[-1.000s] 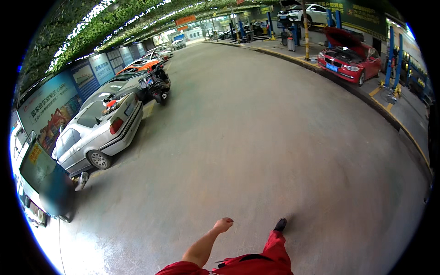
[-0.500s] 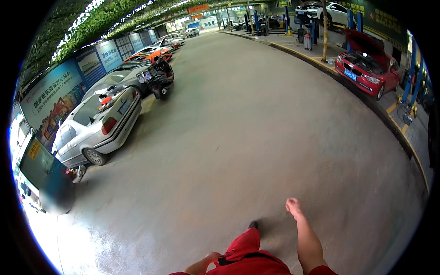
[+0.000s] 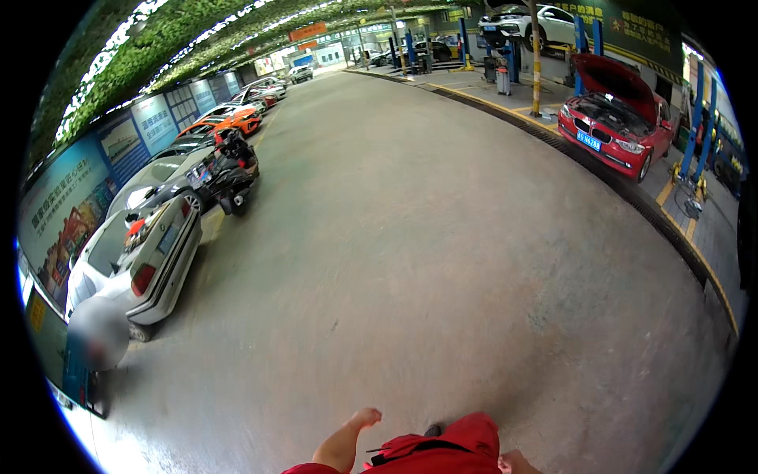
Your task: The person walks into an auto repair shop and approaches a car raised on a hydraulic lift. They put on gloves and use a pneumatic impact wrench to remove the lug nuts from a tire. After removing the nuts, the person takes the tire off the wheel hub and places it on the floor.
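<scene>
My left hand [image 3: 367,416] swings forward over the grey concrete floor [image 3: 395,276] at the bottom centre, empty, with its fingers loosely bent and open. My right hand [image 3: 513,462] is low beside my red trousers [image 3: 466,434], cut off by the lower edge, so I cannot make out its fingers. A dark shoe [image 3: 433,429] shows between the hands. Neither hand is near any object other than my own clothing.
Parked cars line the left, including a silver sedan [image 3: 158,292], behind a black scooter [image 3: 233,178] and a panel [image 3: 47,347] with a blurred patch. Right, beyond a drainage grate [image 3: 647,229], stand a red car [image 3: 612,138] with raised bonnet, blue lifts [image 3: 699,134] and a raised white car [image 3: 525,28].
My left arm has swung forward and my right arm back down to the lower edge since half a second ago. My legs have stepped, and the view has shifted along the lane.
</scene>
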The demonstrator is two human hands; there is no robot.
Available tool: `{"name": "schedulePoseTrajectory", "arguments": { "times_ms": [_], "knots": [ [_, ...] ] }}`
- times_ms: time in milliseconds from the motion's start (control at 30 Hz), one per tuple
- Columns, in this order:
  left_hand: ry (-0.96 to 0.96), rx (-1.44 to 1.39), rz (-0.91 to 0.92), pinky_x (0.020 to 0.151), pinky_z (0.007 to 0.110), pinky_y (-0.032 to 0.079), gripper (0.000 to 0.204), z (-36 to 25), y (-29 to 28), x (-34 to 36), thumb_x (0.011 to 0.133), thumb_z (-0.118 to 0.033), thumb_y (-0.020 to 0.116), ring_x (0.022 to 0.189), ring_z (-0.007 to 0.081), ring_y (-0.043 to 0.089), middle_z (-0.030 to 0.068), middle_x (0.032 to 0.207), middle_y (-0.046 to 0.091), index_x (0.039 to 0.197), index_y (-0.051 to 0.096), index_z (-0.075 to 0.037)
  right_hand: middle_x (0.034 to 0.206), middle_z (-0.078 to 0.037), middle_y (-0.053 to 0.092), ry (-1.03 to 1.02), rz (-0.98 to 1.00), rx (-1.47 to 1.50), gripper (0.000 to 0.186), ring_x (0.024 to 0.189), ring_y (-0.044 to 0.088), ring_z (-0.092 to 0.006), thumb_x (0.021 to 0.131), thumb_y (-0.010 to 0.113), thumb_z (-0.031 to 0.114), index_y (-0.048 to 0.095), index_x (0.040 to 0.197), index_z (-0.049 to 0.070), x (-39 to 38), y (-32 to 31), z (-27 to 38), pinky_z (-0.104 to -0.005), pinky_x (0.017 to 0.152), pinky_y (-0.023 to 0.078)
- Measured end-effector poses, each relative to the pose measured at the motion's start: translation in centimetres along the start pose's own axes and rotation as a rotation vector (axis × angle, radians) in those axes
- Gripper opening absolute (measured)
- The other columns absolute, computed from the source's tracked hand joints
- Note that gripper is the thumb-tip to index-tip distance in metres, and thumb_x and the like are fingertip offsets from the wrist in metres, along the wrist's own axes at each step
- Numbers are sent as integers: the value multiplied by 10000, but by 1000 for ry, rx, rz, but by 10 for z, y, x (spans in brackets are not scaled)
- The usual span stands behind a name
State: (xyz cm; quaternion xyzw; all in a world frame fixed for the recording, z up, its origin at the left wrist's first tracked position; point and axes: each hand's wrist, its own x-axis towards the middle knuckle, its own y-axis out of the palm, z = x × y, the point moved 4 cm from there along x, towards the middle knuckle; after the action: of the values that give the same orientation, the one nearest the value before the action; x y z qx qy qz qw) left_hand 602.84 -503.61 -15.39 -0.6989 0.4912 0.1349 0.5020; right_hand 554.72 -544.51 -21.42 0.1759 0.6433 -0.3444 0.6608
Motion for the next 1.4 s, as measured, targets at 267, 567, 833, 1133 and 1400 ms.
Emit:
{"name": "schedulePoseTrajectory", "arguments": {
  "times_ms": [267, 567, 833, 1133, 1400],
  "knots": [
    [38, -198, -348, 932, 391, 586, 395, -203, -263, 287, 903, -353, 707, 1093, 246, 745, 93, 1191, 779, 1236, 761, -148, 940, -146, 734, -175, -41, -239, 191, 869, 701, -301, 873, 667, 170, 759, 1005, 67, 6, -25, 271, -432, 758, 556],
    [-126, -405, 91, 813, 386, 589, 410, -289, -326, 470, 910, -340, 773, 842, 182, 717, 25, 951, 775, 1261, 749, -129, 922, -187, 750, -803, -143, -1024, 324, 858, 715, -352, 909, 603, 317, 761, 931, 35, 92, 28, 915, -470, 789, 541],
    [-235, -450, 154, 814, 423, 573, 326, -390, -447, 701, 944, -379, 671, 863, 242, 718, 68, 944, 768, 1138, 741, -127, 862, -27, 709, -1247, 290, -36, 228, 746, 635, -119, 1045, 611, 232, 689, 1081, 22, -82, 125, 1420, -288, 669, 503],
    [-71, -274, 171, 751, 464, 556, 355, -545, -744, 1068, 983, -421, 529, 813, 291, 709, 124, 919, 757, 960, 738, -134, 884, -226, 728, -553, -89, -1112, 414, 861, 711, -352, 930, 622, 412, 780, 946, 29, 149, 7, 1551, -495, 785, 553],
    [125, -164, -319, 883, 415, 582, 432, -771, -1065, 1386, 909, -355, 672, 973, 264, 752, 92, 1107, 789, 1284, 732, -149, 994, -190, 749, -164, -87, -228, 317, 935, 727, -359, 883, 640, 334, 799, 972, 76, 175, -81, 1720, -503, 823, 570]
  ]
}}
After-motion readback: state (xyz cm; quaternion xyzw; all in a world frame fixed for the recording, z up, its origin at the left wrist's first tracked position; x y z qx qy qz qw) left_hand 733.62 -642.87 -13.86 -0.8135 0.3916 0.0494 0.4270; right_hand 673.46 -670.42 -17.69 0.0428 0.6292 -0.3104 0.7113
